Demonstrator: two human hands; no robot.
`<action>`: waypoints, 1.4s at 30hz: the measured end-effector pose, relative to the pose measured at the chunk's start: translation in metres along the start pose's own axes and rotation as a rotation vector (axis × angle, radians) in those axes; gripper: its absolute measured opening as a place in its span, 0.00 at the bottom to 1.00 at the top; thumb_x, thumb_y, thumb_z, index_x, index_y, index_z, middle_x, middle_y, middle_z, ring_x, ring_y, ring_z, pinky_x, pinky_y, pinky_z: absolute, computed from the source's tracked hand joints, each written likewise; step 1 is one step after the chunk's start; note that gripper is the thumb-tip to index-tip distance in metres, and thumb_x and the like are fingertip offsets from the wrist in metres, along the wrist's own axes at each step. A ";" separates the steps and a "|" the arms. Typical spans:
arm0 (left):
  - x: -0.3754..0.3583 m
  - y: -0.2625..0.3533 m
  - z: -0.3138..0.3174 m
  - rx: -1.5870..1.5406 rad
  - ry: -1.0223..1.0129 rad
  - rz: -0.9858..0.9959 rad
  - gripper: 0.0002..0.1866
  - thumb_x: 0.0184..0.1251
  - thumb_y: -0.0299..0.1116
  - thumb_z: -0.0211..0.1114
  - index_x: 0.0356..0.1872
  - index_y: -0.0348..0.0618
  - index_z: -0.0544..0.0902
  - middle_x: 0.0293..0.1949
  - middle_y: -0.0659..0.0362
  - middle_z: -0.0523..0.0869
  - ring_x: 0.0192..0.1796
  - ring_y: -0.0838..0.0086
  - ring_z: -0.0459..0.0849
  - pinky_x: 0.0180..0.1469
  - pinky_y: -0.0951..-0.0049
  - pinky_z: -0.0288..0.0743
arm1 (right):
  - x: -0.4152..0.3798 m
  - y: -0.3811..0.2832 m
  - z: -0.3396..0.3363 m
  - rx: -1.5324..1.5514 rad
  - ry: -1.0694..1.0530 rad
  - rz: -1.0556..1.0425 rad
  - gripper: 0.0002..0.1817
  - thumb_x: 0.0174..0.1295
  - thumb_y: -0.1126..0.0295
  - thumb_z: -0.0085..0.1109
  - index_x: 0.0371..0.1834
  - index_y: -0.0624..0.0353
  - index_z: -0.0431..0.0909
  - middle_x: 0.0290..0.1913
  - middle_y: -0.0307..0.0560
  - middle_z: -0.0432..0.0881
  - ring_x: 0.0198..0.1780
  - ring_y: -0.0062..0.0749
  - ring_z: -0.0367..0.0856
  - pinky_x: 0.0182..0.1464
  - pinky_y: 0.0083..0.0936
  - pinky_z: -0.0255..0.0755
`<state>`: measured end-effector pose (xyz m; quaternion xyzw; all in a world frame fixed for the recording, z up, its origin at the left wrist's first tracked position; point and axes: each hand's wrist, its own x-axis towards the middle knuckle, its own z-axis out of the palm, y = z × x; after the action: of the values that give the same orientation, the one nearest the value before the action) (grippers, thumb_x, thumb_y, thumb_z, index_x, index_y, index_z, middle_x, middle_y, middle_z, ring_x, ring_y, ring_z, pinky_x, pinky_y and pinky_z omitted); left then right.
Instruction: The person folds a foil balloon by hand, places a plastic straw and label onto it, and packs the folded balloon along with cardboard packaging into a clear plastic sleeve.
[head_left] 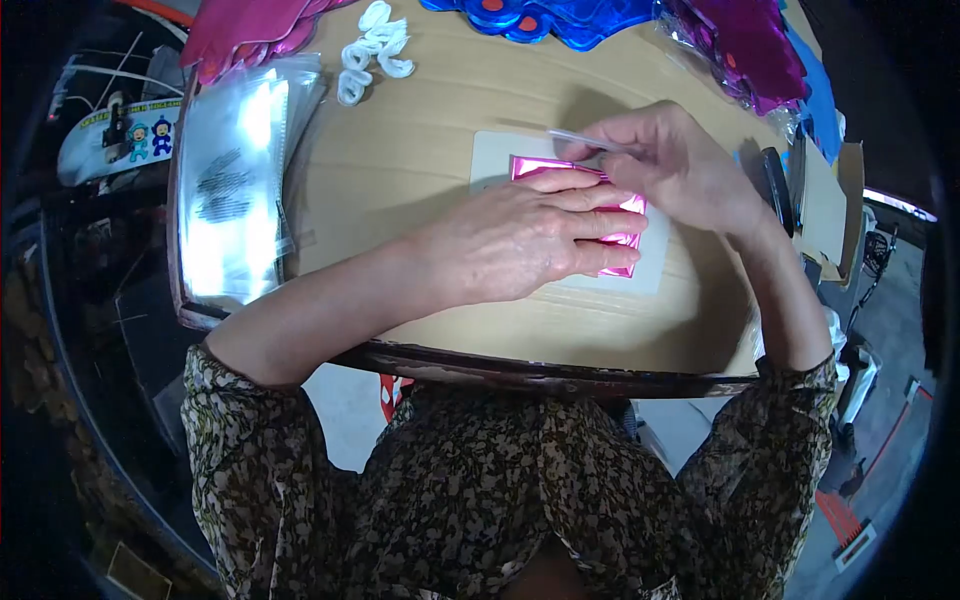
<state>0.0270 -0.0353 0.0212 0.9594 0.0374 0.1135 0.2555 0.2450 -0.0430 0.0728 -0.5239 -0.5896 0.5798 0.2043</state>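
My left hand [535,235] lies flat with fingers spread on a folded piece of shiny pink foil [622,238], pressing it down. Under the foil lies a white card [490,155], partly covered by the hand and the foil. Just above the foil's upper edge, my right hand [675,165] is closed in a pinch. A thin, pale, straw-like strip [575,137] sticks out from its fingers toward the left. The strip's other end is hidden in the hand.
Clear plastic sleeves [235,190] are stacked at the table's left edge. Bundles of white string [372,50] lie at the back left. Pink foil [240,30], blue foil [560,20] and magenta foil pieces [745,50] line the back. A cardboard box [848,215] stands at right.
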 end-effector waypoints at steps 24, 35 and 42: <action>0.001 0.000 -0.002 -0.122 0.020 0.056 0.23 0.74 0.32 0.56 0.67 0.57 0.83 0.76 0.61 0.75 0.79 0.69 0.70 0.83 0.60 0.60 | 0.017 -0.008 -0.027 0.229 -0.253 0.356 0.17 0.61 0.72 0.63 0.47 0.76 0.88 0.17 0.30 0.74 0.18 0.09 0.63 0.20 0.14 0.49; -0.003 0.009 -0.008 -0.167 0.000 0.029 0.23 0.73 0.33 0.56 0.66 0.59 0.84 0.77 0.62 0.75 0.80 0.70 0.70 0.82 0.61 0.60 | 0.000 -0.019 -0.018 0.112 -0.111 0.213 0.15 0.65 0.73 0.60 0.48 0.73 0.89 0.20 0.33 0.78 0.22 0.12 0.69 0.26 0.16 0.62; -0.002 0.008 -0.010 -0.160 -0.021 0.010 0.23 0.74 0.34 0.55 0.67 0.60 0.83 0.77 0.62 0.74 0.79 0.69 0.71 0.81 0.60 0.61 | 0.009 -0.010 -0.006 -0.002 -0.178 0.121 0.14 0.67 0.69 0.58 0.44 0.67 0.90 0.22 0.35 0.80 0.26 0.16 0.73 0.33 0.25 0.70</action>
<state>0.0232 -0.0373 0.0331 0.9373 0.0207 0.1072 0.3311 0.2433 -0.0302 0.0803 -0.5051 -0.5732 0.6349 0.1153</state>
